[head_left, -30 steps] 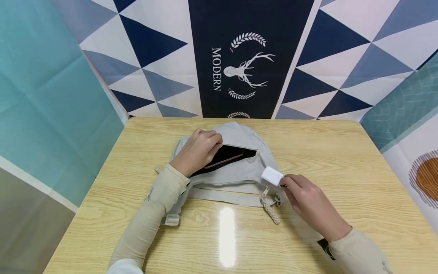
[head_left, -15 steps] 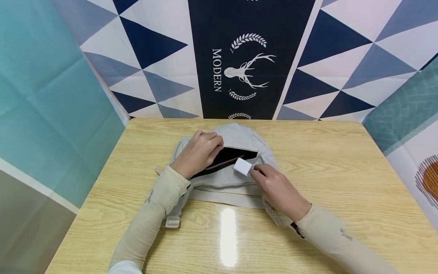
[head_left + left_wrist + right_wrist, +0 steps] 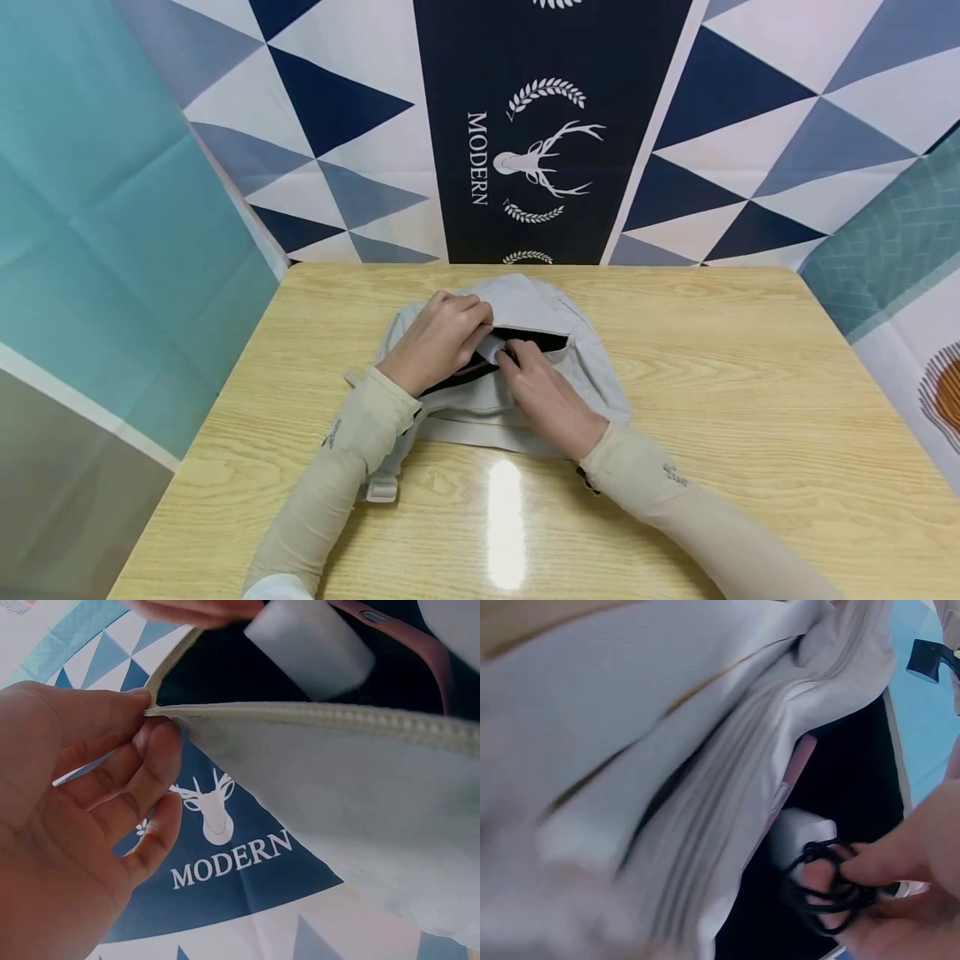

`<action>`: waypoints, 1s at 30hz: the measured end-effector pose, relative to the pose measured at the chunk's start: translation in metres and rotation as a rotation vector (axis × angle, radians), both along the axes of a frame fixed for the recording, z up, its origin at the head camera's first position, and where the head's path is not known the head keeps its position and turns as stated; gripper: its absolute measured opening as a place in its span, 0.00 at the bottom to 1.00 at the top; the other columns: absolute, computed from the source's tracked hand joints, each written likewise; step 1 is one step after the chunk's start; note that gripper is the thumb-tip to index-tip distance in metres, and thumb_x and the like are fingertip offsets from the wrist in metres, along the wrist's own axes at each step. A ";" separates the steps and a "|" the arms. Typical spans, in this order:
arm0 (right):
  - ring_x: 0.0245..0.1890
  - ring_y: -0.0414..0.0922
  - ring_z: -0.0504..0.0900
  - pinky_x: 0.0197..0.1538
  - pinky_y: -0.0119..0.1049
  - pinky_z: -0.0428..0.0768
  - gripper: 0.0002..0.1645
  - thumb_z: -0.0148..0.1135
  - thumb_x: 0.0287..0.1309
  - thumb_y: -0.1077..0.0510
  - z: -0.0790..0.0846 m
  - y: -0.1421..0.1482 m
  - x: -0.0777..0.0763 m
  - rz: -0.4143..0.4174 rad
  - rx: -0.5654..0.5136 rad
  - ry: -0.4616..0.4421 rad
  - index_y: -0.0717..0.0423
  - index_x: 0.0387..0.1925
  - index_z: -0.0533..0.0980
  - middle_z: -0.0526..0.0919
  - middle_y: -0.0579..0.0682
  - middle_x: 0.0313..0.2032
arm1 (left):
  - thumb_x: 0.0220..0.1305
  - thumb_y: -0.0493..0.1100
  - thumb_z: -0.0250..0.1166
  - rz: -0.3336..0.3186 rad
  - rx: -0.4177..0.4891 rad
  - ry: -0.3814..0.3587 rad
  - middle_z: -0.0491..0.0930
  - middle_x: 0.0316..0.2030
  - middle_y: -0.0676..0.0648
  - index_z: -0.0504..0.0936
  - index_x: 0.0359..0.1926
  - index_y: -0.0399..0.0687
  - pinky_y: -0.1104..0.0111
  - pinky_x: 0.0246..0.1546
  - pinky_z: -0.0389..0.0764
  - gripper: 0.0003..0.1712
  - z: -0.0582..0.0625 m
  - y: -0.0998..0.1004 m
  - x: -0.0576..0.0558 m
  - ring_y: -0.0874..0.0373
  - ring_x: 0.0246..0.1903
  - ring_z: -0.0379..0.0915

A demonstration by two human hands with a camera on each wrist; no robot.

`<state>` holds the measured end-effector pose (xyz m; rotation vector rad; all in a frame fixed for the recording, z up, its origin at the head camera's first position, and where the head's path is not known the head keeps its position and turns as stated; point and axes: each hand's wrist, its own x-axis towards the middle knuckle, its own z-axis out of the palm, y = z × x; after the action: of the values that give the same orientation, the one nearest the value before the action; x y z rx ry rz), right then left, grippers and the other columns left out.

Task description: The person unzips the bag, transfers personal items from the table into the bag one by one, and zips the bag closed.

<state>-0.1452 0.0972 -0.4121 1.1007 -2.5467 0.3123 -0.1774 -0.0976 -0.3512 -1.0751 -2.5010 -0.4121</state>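
Observation:
A light grey fabric bag (image 3: 525,300) lies on the table, its zipped mouth spread to show a black inside. My left hand (image 3: 442,337) pinches the edge of the opening beside the zipper teeth (image 3: 360,716) and holds it up. With thumb and fingers, my right hand (image 3: 551,400) grips a coiled black cable (image 3: 829,900). Just ahead of those fingers is a white charger block (image 3: 311,649), within the bag's opening. A phone with a pink edge (image 3: 412,637) lies inside the bag, partly hidden by the block and the fabric.
The bag's strap with a pale buckle (image 3: 382,489) trails onto the wooden table (image 3: 750,375) at the left front. Behind the table hangs a patterned cloth (image 3: 540,167) with a deer print. A teal cloth (image 3: 135,217) stands along the left side.
My right hand has moved left from the bag's right side, bringing the white charger block and cable into the opening. My left hand has stayed at the bag's edge.

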 end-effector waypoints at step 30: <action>0.45 0.55 0.74 0.43 0.41 0.78 0.29 0.67 0.40 0.65 -0.011 -0.003 0.045 0.036 0.201 0.175 0.64 0.50 0.76 0.76 0.60 0.47 | 0.68 0.35 0.63 0.007 -0.010 0.012 0.78 0.28 0.52 0.80 0.31 0.47 0.62 0.40 0.72 0.07 -0.005 0.001 0.001 0.61 0.28 0.72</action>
<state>-0.1004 0.0945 -0.4233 1.1899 -2.4442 -0.0326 -0.1765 -0.0965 -0.3558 -1.0693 -2.4982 -0.3900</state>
